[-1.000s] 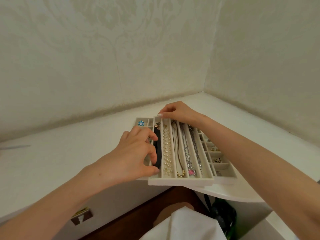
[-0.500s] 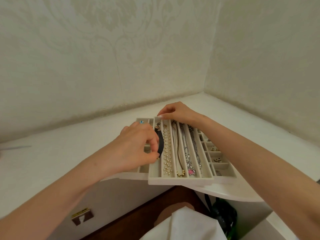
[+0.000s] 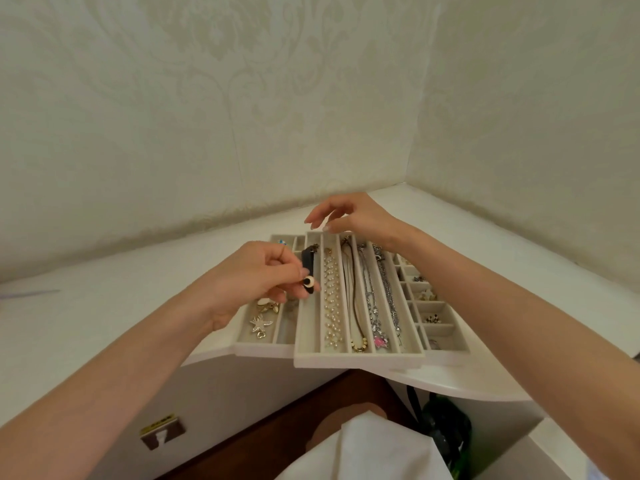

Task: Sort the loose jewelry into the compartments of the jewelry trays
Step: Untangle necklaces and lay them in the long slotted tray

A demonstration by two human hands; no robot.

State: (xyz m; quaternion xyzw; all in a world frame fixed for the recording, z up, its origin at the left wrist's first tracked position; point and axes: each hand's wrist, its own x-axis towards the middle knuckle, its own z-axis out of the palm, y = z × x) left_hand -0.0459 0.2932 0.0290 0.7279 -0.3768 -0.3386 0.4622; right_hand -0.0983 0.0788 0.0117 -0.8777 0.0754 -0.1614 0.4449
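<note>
head view: the left hand [image 3: 256, 277] pinches a small round black-and-cream charm [image 3: 308, 281] between thumb and fingertip. its other fingers are curled in. the charm sits just over the leftmost long slot of the top tray [image 3: 356, 360], against the black band [image 3: 307, 259] lying there. the right hand [image 3: 351, 216] hangs at the tray's far rim, fingers loosely bent and apart, holding nothing.

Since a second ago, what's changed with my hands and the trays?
The left hand rose and now pinches a small round cream-and-black piece by the dark band. The right hand rose off the far edge of the top tray and hovers open above it. The tray and necklaces stayed put.
</note>
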